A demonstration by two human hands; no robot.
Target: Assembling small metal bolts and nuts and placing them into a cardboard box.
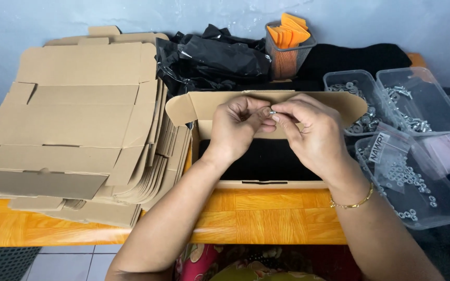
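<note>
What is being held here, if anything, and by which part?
A small silvery metal piece, pinched between the fingertips of the left hand and right hand above the open cardboard box. It is too small to tell which part they pinch.

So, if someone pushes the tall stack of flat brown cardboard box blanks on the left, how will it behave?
The stack of flat brown cardboard blanks already fans out at its right edge, so it probably slides apart rather than moving together. Each sheet looks light and stiffish, bending at the creases.

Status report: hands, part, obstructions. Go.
Left hand and right hand pinch a small metal fastener together. Held above open cardboard box. Nothing in between.
</note>
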